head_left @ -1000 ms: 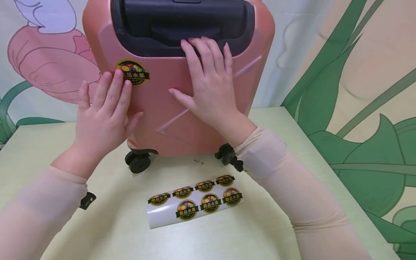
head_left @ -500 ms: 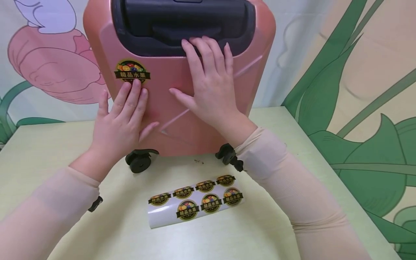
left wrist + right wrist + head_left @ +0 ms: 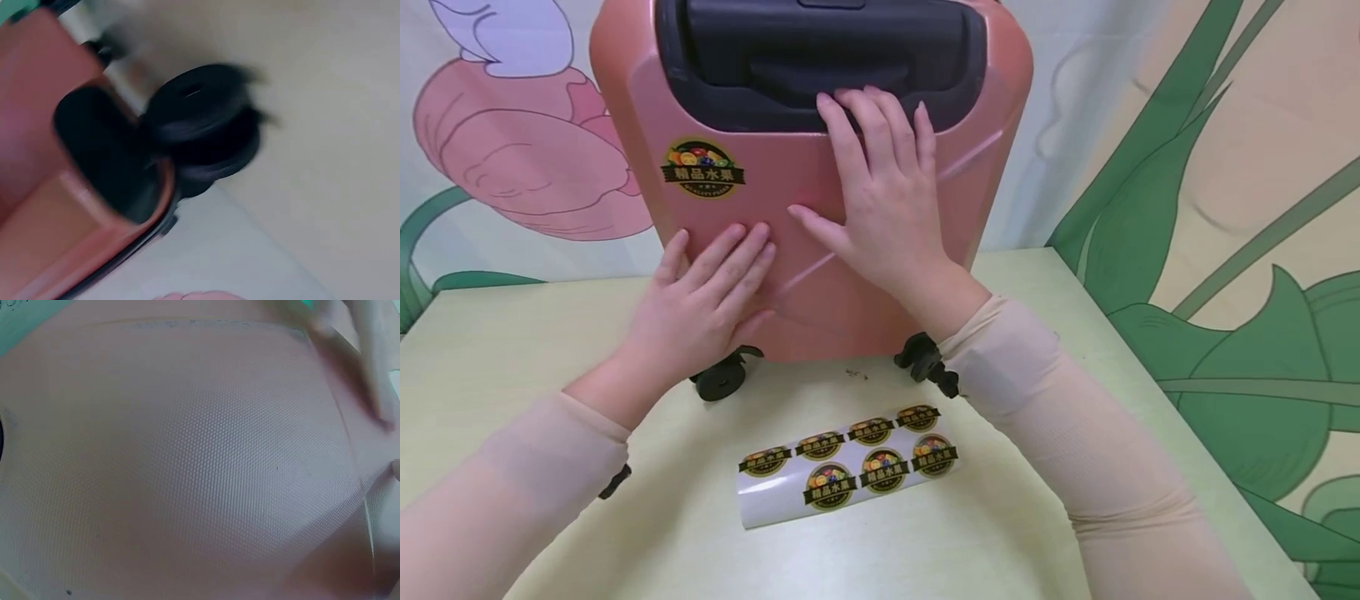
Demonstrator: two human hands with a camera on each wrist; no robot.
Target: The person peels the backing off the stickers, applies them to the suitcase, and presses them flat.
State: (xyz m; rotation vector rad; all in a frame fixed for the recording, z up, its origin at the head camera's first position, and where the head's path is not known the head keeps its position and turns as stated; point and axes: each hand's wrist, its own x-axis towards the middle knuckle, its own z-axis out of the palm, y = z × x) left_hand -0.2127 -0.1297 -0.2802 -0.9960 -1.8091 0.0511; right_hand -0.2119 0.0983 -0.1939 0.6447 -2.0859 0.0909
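A pink hard-shell suitcase (image 3: 782, 175) stands upright on the table. On its upper left front lies flat a round black-and-gold fruit sticker (image 3: 703, 169), now fully in sight. My left hand (image 3: 688, 308) is below the sticker, its nearly straight fingers over the shell's lower left side. With fingers extended, my right hand (image 3: 891, 196) rests on the front panel, its fingertips at the lower edge of the black handle recess (image 3: 718, 96). Neither hand grips anything. The left wrist view shows the suitcase's lower corner and a black double wheel (image 3: 200, 112); the right wrist view shows its textured shell (image 3: 212, 456).
A curled white sheet (image 3: 775, 500) bearing several matching stickers lies on the pale table (image 3: 1000, 517) before the suitcase. Two black wheel sets show under the suitcase, the left wheel (image 3: 721, 380) partly behind my left hand. A printed wall cloth (image 3: 512, 167) hangs behind.
My left hand has slid right and down off the sticker, uncovering it whole. My right hand has stayed at the handle recess; suitcase and sheet are essentially where they were.
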